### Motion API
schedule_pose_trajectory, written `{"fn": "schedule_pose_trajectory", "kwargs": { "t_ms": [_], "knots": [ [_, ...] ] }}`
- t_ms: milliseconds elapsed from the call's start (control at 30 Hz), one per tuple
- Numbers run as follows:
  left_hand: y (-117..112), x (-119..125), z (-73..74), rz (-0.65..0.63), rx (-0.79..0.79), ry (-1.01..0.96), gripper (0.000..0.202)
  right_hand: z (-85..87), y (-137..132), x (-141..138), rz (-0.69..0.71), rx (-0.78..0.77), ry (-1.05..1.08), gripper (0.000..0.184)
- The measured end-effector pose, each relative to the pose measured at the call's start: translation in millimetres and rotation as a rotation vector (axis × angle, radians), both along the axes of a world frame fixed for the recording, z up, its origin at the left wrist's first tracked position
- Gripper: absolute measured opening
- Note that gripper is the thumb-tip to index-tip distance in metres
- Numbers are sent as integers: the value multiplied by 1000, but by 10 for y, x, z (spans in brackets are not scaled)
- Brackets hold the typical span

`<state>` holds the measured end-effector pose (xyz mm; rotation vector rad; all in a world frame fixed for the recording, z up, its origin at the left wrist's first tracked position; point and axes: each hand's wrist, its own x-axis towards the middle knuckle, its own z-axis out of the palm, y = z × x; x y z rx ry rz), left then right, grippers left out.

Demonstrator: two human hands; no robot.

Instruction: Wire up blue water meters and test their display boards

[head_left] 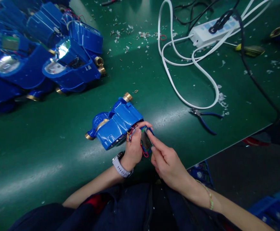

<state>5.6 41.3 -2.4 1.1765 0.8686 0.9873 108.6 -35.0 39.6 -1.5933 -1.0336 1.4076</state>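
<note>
Dark clothing fronts the green worktop. Blue meters crowd its left; a power strip lies far right. One meter sits near the front edge. The right hand, thumb and forefinger slightly parted, touches a display module, grip unclear; the left hand clasps it. Spread pliers lie rightward.

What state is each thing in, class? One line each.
Left hand: gripping display module
Right hand: touching display module
Display module: screen exposed
Wires: exposed
Nearest meter: resting on bench
Other meters: clustered
Pliers: handles spread
Power strip: black plug seemingly inserted
White cable: loosely looped
Screwdriver: lying flat
Watch: strapped on left wrist
</note>
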Motion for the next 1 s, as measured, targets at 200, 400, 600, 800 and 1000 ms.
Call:
{"fn": "schedule_pose_trajectory", "kwargs": {
  "t_ms": [200,400,600,800,1000],
  "knots": [
    [-2,32,38,40,37,38,40,-42,-17,-155,-135,-24,184,51],
    [-13,33,39,58,15,48,40,-11,-16,-260,-253,-103,379,62],
    [1,24,18,35,-28,-5,40,-24,-37,-312,-355,-142,532,70],
    [-3,25,24,48,-25,-7,39,-27,-36,-311,-410,-122,636,62],
    [-22,-3,-8,15,-98,-88,39,67,-68,-111,-579,-14,689,52]
  ]
}}
